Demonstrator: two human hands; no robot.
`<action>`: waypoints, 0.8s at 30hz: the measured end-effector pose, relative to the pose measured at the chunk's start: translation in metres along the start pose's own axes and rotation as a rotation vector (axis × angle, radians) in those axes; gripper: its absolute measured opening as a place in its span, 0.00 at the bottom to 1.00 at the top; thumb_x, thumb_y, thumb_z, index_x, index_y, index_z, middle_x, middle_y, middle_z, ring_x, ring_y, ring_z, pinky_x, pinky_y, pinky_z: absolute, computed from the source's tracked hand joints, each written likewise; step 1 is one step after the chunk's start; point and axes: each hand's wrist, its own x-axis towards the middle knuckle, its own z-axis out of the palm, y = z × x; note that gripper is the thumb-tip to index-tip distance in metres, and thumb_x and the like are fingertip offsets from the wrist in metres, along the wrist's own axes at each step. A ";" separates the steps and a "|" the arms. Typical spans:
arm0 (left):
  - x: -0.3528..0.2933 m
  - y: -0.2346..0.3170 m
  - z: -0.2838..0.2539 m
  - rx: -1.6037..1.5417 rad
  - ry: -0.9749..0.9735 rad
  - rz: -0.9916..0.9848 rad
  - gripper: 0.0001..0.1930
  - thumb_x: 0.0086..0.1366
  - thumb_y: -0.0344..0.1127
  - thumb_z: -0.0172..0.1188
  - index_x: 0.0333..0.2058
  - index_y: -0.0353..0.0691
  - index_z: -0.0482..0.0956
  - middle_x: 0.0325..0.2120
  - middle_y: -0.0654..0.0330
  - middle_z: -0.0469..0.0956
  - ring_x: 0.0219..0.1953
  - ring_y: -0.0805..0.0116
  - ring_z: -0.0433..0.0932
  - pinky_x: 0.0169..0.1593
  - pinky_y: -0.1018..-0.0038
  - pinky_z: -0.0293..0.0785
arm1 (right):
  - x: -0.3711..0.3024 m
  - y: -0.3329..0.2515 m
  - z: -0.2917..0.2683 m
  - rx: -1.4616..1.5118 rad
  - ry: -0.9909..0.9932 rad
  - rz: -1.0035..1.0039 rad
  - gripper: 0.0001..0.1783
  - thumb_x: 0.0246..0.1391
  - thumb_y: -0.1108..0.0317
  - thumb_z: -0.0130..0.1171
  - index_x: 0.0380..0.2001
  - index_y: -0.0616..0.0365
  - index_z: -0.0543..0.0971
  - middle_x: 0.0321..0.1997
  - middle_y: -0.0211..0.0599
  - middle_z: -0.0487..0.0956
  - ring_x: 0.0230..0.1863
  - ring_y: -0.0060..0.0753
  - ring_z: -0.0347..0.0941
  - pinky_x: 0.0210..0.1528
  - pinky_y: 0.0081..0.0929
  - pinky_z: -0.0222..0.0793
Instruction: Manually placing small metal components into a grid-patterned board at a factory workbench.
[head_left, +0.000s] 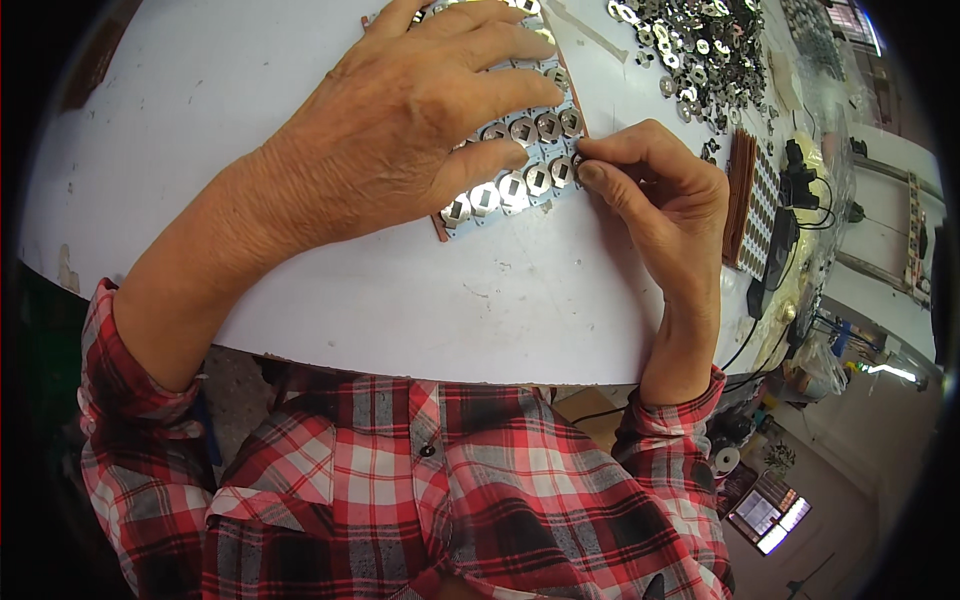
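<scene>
Pale-blue rectangular board [541, 156] with round silvery metal pieces [538, 181] is stretching lengthwise away from you beneath your spread left hand [400, 110]; your right hand [665, 190] is working at its near-right corner, any pinch unclear.

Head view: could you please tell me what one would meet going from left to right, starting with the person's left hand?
Left hand → right hand → stack of brown-edged panels → lit tube lamp.
</scene>
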 end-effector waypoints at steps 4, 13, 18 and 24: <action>-0.001 0.020 -0.005 0.155 -0.203 -0.344 0.23 0.58 0.33 0.70 0.54 0.49 0.83 0.62 0.57 0.76 0.70 0.53 0.66 0.74 0.45 0.54 | 0.003 -0.002 -0.002 -0.014 -0.022 -0.075 0.09 0.56 0.85 0.66 0.41 0.67 0.86 0.38 0.31 0.82 0.39 0.16 0.77 0.39 0.13 0.71; -0.003 0.005 -0.007 0.140 -0.107 -0.300 0.30 0.55 0.38 0.73 0.58 0.44 0.79 0.63 0.49 0.72 0.69 0.45 0.66 0.70 0.42 0.56 | 0.008 -0.008 0.005 -0.051 0.162 0.009 0.06 0.63 0.77 0.63 0.42 0.67 0.85 0.32 0.26 0.80 0.32 0.13 0.73 0.36 0.12 0.68; 0.001 0.018 -0.003 0.212 -0.200 -0.531 0.66 0.38 0.66 0.78 0.71 0.36 0.59 0.69 0.29 0.56 0.71 0.29 0.56 0.69 0.33 0.47 | 0.000 0.000 0.008 -0.064 0.169 -0.020 0.07 0.65 0.74 0.62 0.42 0.67 0.83 0.32 0.26 0.80 0.34 0.13 0.72 0.37 0.15 0.68; 0.023 0.033 -0.025 0.155 -0.487 -0.596 0.67 0.34 0.60 0.79 0.70 0.30 0.58 0.62 0.25 0.61 0.67 0.32 0.60 0.67 0.38 0.50 | 0.002 0.003 -0.001 -0.045 0.096 -0.002 0.06 0.65 0.74 0.62 0.41 0.67 0.83 0.32 0.23 0.80 0.31 0.12 0.67 0.34 0.14 0.63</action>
